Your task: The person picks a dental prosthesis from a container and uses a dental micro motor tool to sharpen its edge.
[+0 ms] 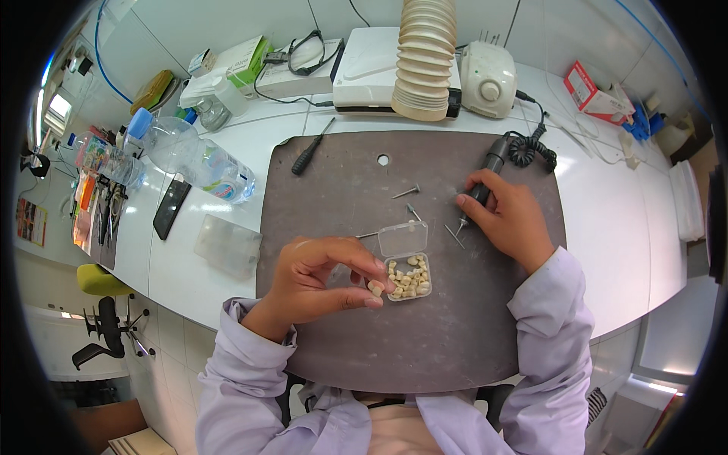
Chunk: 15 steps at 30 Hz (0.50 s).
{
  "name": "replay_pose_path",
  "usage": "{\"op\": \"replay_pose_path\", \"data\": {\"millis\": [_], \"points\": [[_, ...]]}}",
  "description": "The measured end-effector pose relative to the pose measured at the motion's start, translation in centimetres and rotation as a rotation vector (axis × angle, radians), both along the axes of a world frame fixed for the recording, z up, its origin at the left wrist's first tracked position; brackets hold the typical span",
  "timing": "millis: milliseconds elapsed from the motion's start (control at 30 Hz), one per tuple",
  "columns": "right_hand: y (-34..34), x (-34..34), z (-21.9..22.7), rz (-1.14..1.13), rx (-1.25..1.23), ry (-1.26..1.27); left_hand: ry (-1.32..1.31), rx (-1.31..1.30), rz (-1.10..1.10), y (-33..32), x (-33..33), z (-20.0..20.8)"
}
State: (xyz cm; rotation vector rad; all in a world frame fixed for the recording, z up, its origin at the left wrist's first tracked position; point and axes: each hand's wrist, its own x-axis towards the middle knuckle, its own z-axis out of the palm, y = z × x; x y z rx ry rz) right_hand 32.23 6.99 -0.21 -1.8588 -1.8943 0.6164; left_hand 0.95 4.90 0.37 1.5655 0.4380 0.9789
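Left hand (312,280): just left of the clear box (430,282), we pinch one ivory piece (376,288), perhaps to see it closely.
Right hand (511,221): to the box's right, we hold a black handpiece (497,155), likely for steadiness.
Piece: small, blocky, tooth-like; similar pieces (412,285) lie in the box, lid (402,240) open.

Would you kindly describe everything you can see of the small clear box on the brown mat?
The small clear box is a shallow, squarish tray with rounded corners, seemingly plastic. Its see-through lid is folded open on the far side. Inside lie many cream, tooth-like pieces. It rests mouth up on the brown mat. The left hand is at its left edge; whether they touch cannot be told.
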Motion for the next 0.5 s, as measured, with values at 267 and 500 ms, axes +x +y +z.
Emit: {"op": "replay_pose_path", "data": {"millis": [267, 500], "points": [[0.04, -0.30, 0.16, 0.009, 0.011, -0.017, -0.036, -0.012, -0.006, -0.03, 0.35, 0.20], [-0.03, -0.30, 0.12, 0.006, 0.014, -0.008, 0.009, -0.034, 0.011, -0.14, 0.26, 0.22]]}}
